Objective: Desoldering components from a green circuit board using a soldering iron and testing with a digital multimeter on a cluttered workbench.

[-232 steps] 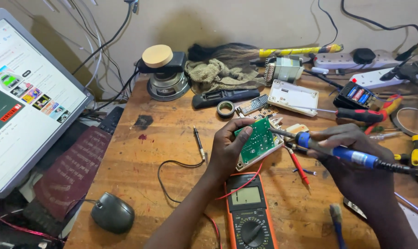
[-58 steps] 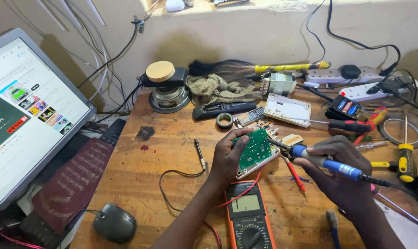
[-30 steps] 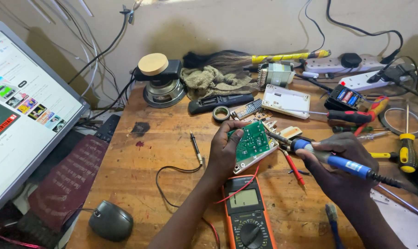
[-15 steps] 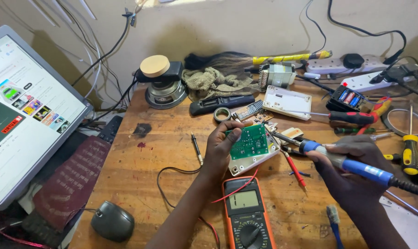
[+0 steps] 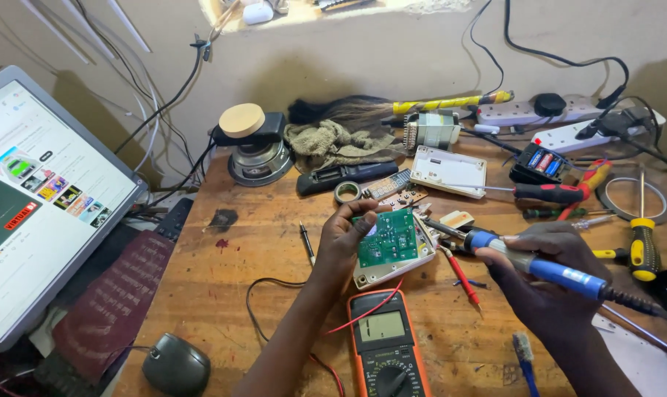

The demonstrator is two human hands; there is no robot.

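Scuffed wooden bench (image 5: 260, 257): left hand (image 5: 344, 239) pinches flat green circuit board (image 5: 387, 238) (white casing under it); right hand (image 5: 550, 276) clamps blue-handled soldering iron (image 5: 547, 268). Orange multimeter (image 5: 387, 345) just below.

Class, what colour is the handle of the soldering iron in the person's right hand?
Blue; the soldering iron shows best in the head view.

monitor (image 5: 39, 198), mouse (image 5: 175, 365), multimeter (image 5: 386, 345), yellow screwdriver (image 5: 642, 239)

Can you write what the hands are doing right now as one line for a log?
left hand: holds green circuit board tilted | right hand: grips blue soldering iron, tip at board edge | below: orange multimeter | surface: wooden table
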